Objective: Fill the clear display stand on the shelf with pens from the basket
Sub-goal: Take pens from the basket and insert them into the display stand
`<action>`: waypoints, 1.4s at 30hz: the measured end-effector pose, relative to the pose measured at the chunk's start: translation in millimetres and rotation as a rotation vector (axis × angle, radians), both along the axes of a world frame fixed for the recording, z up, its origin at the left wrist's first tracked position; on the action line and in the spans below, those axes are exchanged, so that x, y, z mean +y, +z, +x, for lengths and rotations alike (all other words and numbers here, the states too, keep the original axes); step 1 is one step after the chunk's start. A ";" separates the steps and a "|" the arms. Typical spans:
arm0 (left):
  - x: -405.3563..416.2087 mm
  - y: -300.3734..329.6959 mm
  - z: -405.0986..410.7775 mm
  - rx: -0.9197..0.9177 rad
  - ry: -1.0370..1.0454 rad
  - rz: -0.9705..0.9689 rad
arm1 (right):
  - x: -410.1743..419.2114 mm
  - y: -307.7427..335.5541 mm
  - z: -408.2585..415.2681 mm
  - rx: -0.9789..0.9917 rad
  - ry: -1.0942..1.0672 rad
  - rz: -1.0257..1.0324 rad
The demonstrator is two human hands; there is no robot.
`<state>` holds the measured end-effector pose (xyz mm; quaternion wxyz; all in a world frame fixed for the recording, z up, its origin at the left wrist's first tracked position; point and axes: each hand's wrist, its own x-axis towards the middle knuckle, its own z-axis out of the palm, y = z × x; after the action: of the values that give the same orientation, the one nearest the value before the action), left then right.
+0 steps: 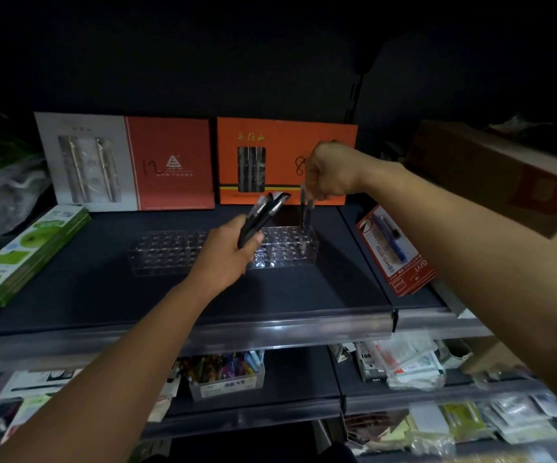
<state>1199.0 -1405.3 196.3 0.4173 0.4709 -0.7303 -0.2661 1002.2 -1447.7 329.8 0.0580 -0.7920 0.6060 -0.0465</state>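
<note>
Her right hand (pixel 329 172) is pinching an upright pen (pixel 305 208) over the clear stand (pixel 170 250), while her left hand (pixel 228 253) is gripping a pen bundle (pixel 262 215) angled up-right, near a "GIVI" box (pixel 394 248).

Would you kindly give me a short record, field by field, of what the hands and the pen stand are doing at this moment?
left hand: grips a bundle of black pens above the stand
right hand: pinches one pen, upright, lowering it into the stand
display stand: clear, on the dark shelf, most holes unfilled
pen position: far right end of the stand
behind stand: orange box and red-and-white box
basket: not in view
</note>
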 end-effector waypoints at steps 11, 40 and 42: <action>2.4 3.7 -1.4 0.010 0.000 -0.001 | 6.8 7.9 -7.5 0.017 0.017 -0.165; 7.5 21.8 -14.0 0.021 0.056 -0.063 | 53.2 42.4 4.4 -0.637 0.042 0.123; 6.8 20.5 -14.3 0.019 0.052 -0.061 | 52.8 45.8 0.6 -0.680 0.024 0.112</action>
<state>1184.7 -1398.5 216.8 0.4451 0.4743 -0.7217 -0.2369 1002.8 -1394.9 375.6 0.3006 -0.7339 0.5441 -0.2740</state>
